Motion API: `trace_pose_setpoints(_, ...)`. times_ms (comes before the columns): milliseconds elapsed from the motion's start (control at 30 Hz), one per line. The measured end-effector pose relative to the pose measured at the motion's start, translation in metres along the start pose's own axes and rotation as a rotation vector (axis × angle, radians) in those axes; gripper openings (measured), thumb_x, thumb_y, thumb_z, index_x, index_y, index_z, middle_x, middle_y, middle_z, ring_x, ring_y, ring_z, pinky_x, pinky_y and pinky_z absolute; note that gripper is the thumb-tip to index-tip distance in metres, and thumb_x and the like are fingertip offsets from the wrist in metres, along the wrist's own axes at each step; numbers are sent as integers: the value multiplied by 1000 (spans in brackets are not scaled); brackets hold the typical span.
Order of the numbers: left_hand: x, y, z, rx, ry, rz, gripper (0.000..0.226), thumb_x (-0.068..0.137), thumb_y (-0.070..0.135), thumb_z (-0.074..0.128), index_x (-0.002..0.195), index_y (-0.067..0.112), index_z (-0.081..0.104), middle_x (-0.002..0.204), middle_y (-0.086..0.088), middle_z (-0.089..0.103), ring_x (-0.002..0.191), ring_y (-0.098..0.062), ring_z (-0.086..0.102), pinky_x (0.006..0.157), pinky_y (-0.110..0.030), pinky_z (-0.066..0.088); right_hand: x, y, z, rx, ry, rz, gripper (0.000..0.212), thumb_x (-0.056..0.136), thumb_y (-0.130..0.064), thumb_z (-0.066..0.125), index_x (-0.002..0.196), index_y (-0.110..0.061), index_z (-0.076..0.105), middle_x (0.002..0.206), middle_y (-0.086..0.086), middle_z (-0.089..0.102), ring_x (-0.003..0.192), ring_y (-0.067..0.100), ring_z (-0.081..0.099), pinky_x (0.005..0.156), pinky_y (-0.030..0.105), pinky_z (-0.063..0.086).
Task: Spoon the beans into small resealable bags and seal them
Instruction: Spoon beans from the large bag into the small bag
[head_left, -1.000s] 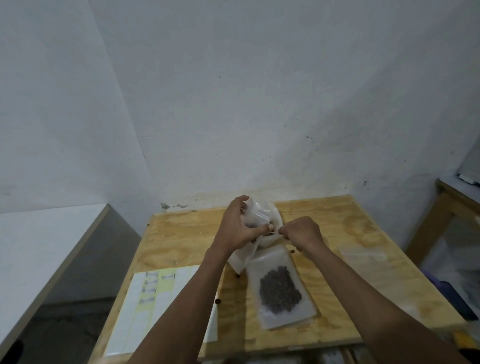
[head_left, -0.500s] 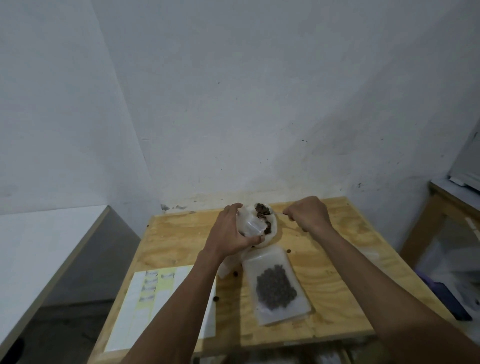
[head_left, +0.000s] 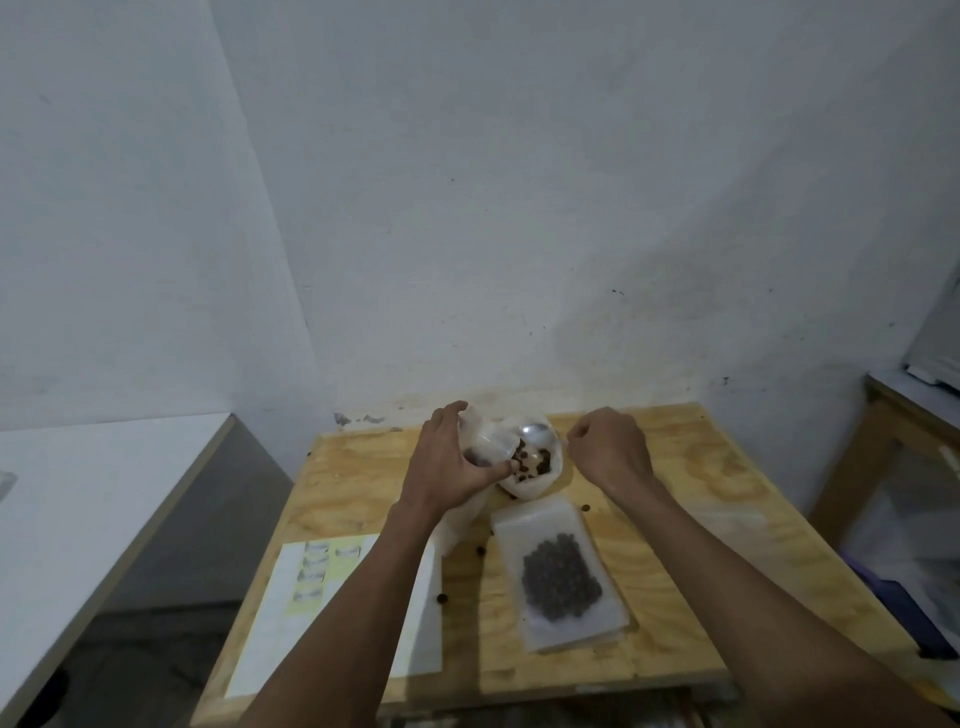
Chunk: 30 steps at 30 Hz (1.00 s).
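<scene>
Left hand (head_left: 451, 467) clamps small clear plastic bag (head_left: 485, 446); right fist (head_left: 610, 451) holds steel spoon (head_left: 537, 430). Risk: tilted mouth spills dark beans (head_left: 532, 462).

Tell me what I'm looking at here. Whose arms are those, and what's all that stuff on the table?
A person wears a camera on their head, so you see their own arms from above. The left hand has its grip on a small clear bag. The right hand holds a spoon over a white sack of dark beans. On the wooden table lies a filled bag of beans, a paper sheet of labels, and a few stray beans.
</scene>
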<state>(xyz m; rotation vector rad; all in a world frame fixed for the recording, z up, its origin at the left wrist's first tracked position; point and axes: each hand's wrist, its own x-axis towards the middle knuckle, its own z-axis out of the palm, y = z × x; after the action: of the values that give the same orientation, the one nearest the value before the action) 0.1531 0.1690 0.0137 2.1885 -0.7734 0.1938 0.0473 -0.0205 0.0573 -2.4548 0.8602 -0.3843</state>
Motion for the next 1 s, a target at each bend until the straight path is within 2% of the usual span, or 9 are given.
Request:
trace_pose_setpoints(100, -3, -2, -6, -83, 97, -35, 110, 63, 71, 81, 149, 17, 38, 138, 2, 50, 122, -16, 51, 96, -35, 49, -3, 7, 23, -39, -67, 32, 36, 92, -5, 55, 57, -14, 52, 57, 2, 48, 50, 19, 47, 42, 26, 35)
trace_pose_setpoints(233, -4, 3, -11, -251, 209, -80, 109, 61, 71, 82, 147, 21, 39, 135, 6, 49, 116, -10, 51, 92, -33, 51, -1, 9, 38, -10, -90, 45, 18, 93, -7, 58, 80, -9, 70, 78, 7, 68, 72, 24, 67, 51, 28, 47)
trace_pose_setpoints(333, -3, 4, -10, -322, 263, -102, 104, 63, 67, 85, 146, 24, 40, 135, 7, 49, 117, -8, 52, 92, -34, 55, 3, 8, 39, 41, -97, -3, 14, 92, -8, 63, 84, -12, 73, 98, 8, 71, 93, 24, 67, 74, 33, 56)
trace_pose_setpoints(433, -3, 7, -6, -366, 293, -118, 105, 61, 70, 84, 146, 25, 40, 135, 7, 50, 118, -8, 52, 93, -39, 56, 6, 7, 32, 119, -44, -57, 17, 89, -21, 67, 76, -30, 65, 115, 6, 65, 113, 29, 60, 88, 40, 55)
trace_pose_setpoints(533, -4, 10, -1, -370, 300, -105, 105, 61, 70, 85, 145, 25, 40, 135, 8, 49, 118, -7, 52, 93, -40, 55, 6, -2, 17, 422, -19, -169, 15, 93, -28, 71, 79, -25, 69, 99, 2, 73, 99, 22, 68, 82, 36, 56)
trace_pose_setpoints(667, -5, 22, 3, -384, 313, -84, 107, 62, 71, 83, 146, 24, 38, 135, 8, 48, 118, -8, 52, 93, -40, 56, -4, -29, -9, 822, -262, -252, 19, 92, -31, 76, 87, -13, 70, 88, 9, 75, 86, 20, 76, 79, 43, 64)
trace_pose_setpoints(767, -5, 33, 3, -403, 294, -61, 107, 62, 69, 82, 148, 23, 37, 134, 6, 48, 118, -8, 52, 92, -40, 57, -8, -41, -15, 835, -297, -278, 17, 88, -16, 80, 85, -10, 63, 79, 14, 74, 75, 25, 74, 73, 42, 64)
trace_pose_setpoints(867, -6, 42, -5, -438, 254, -33, 104, 64, 64, 84, 150, 28, 36, 133, 7, 50, 117, -6, 55, 87, -30, 57, -8, -45, -21, 850, -192, -237, 21, 86, -1, 77, 81, -12, 59, 72, 12, 71, 66, 26, 69, 68, 39, 63)
trace_pose_setpoints(1000, -8, 57, -25, -639, 255, -45, 56, 83, 34, 83, 129, 32, 52, 107, -4, 68, 87, -18, 69, 67, -27, 58, -8, -39, -32, 813, -28, -236, 19, 86, 1, 70, 82, -16, 64, 74, 10, 72, 70, 30, 70, 65, 39, 59)
